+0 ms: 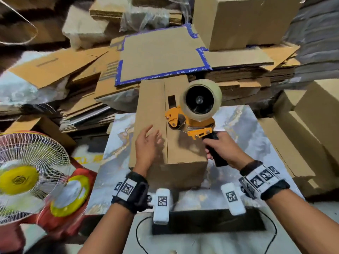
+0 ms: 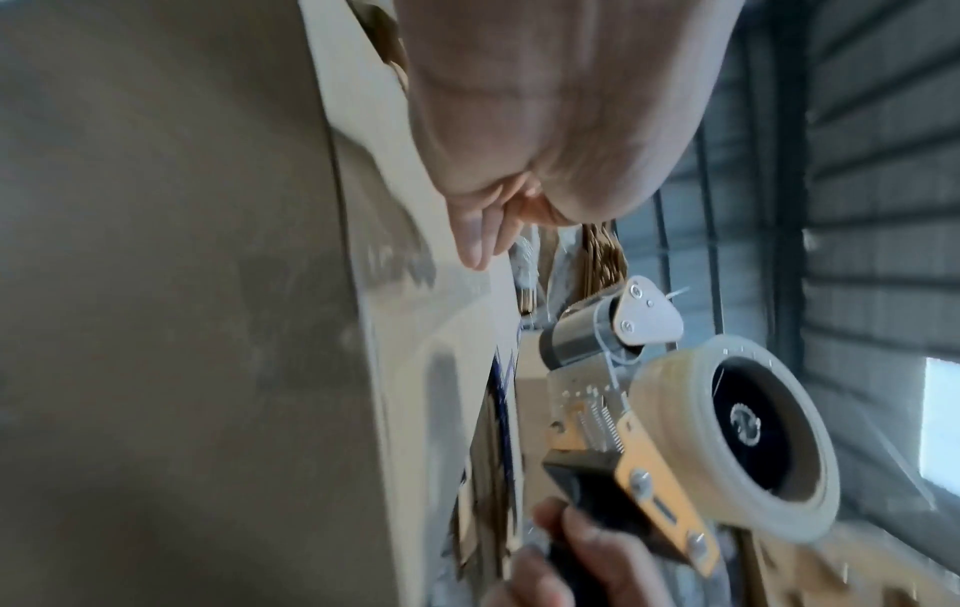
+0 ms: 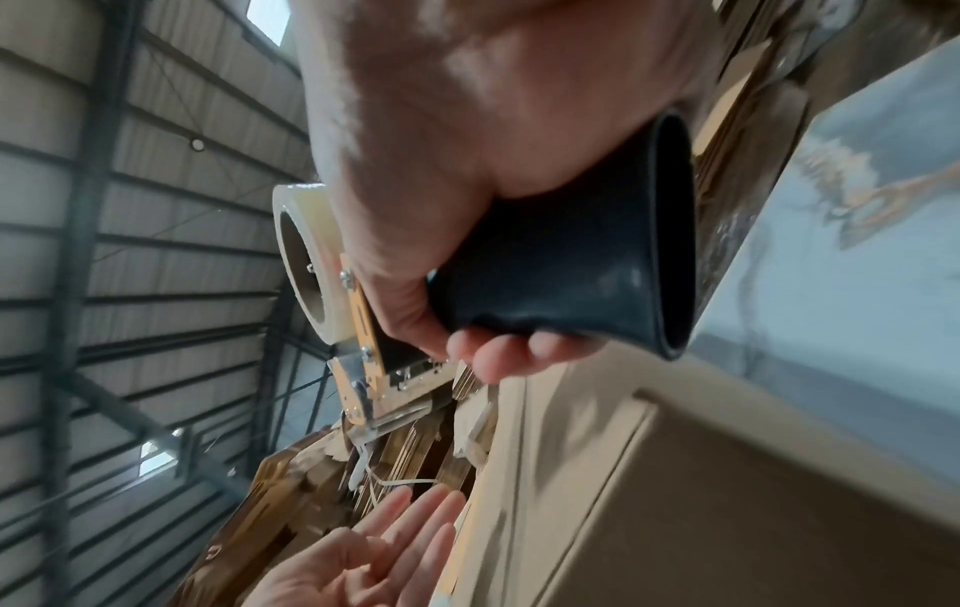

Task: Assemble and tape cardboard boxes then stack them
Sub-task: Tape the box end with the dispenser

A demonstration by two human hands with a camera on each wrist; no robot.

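A brown cardboard box (image 1: 152,107) stands on the marbled table (image 1: 244,129) with its top flaps folded down. My right hand (image 1: 222,149) grips the black handle of an orange tape dispenser (image 1: 190,121) with a clear tape roll (image 1: 200,99); the dispenser's front sits at the seam of the flaps. My left hand (image 1: 147,143) is over the left flap, fingers relaxed and spread. In the left wrist view the box (image 2: 182,328) fills the left and the tape dispenser (image 2: 675,443) is at lower right. The right wrist view shows my right hand (image 3: 467,205) around the black handle (image 3: 571,263).
Flat cardboard sheets (image 1: 161,54) are piled behind the box, one edged with blue tape. Assembled boxes (image 1: 244,21) stand at the back right and more boxes (image 1: 311,129) at the right. A fan (image 1: 27,173) is at the left. A black block (image 1: 207,222) lies near me.
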